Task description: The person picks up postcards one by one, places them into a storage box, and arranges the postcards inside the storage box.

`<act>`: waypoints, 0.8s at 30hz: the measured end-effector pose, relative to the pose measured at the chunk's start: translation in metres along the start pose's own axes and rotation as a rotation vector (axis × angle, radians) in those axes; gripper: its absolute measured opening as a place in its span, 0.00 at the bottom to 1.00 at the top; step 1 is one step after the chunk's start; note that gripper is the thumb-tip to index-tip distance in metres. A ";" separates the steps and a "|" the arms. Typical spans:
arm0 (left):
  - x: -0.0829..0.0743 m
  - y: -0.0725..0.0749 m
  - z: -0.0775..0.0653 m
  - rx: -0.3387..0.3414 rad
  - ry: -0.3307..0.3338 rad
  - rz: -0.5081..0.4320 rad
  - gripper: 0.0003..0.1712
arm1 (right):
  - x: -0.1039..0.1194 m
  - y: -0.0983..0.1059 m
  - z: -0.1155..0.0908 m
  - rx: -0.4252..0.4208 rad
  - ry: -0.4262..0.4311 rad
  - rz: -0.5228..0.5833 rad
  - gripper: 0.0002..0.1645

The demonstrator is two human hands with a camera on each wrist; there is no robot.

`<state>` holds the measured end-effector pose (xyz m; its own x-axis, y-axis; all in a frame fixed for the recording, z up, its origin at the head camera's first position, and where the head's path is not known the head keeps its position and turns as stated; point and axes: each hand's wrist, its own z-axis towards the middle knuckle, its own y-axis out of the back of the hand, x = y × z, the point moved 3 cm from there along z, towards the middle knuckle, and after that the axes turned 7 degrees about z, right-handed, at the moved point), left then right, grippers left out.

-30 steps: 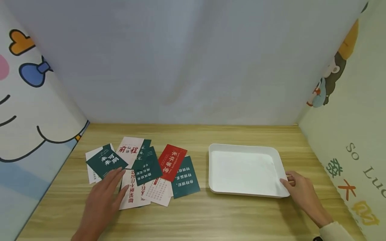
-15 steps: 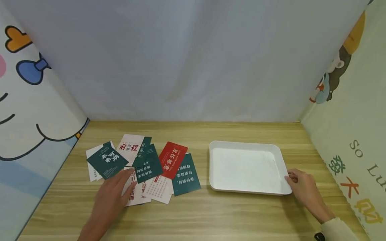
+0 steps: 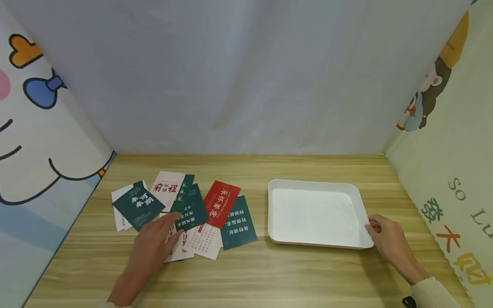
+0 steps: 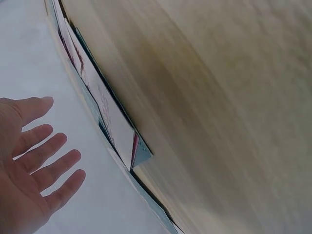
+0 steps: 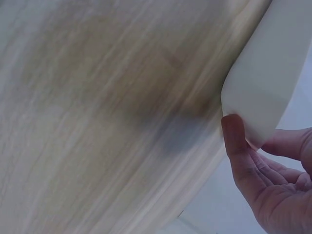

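Several printed cards lie overlapped on the left of the table in the head view. Among them are a dark green card (image 3: pixel 138 206), a pink-white card (image 3: pixel 167 188), a red card (image 3: pixel 221 204) and another green card (image 3: pixel 239 226). My left hand (image 3: pixel 152 241) hovers at the near side of the pile, holding nothing. Its fingers (image 4: pixel 51 168) are spread apart and relaxed in the left wrist view, with the card edges beyond them. To the right sits a white rectangular tray (image 3: pixel 313 214). My right hand (image 3: pixel 390 239) pinches the tray's near right corner between thumb and fingers.
The wood-grain table (image 3: pixel 262 280) bears the cards and the tray. A pale cloth wall (image 3: pixel 246 85) closes off its back edge. Cartoon-printed panels stand at the left (image 3: pixel 42 141) and right (image 3: pixel 443 171) sides.
My left hand has slid right along the near side of the cards, from the left green card toward the middle of the pile. The right hand stays at the tray's corner.
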<state>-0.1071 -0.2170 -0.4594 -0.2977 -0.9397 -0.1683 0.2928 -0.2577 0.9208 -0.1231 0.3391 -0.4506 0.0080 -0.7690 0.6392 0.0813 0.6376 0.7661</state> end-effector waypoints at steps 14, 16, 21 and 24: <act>-0.013 -0.016 0.014 0.080 -0.068 0.086 0.33 | 0.000 0.002 0.000 0.011 -0.010 -0.010 0.14; -0.015 -0.020 0.017 0.109 -0.067 0.089 0.34 | 0.000 0.002 0.000 0.012 -0.013 -0.013 0.14; -0.018 -0.030 0.021 0.147 -0.065 0.099 0.35 | 0.000 0.001 0.000 0.007 -0.004 -0.019 0.14; -0.018 -0.034 0.023 0.155 -0.063 0.106 0.36 | 0.000 0.000 0.000 0.006 0.006 -0.018 0.13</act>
<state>-0.1324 -0.1865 -0.4794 -0.3306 -0.9425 -0.0492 0.1839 -0.1155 0.9761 -0.1232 0.3395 -0.4504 0.0128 -0.7807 0.6247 0.0759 0.6237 0.7780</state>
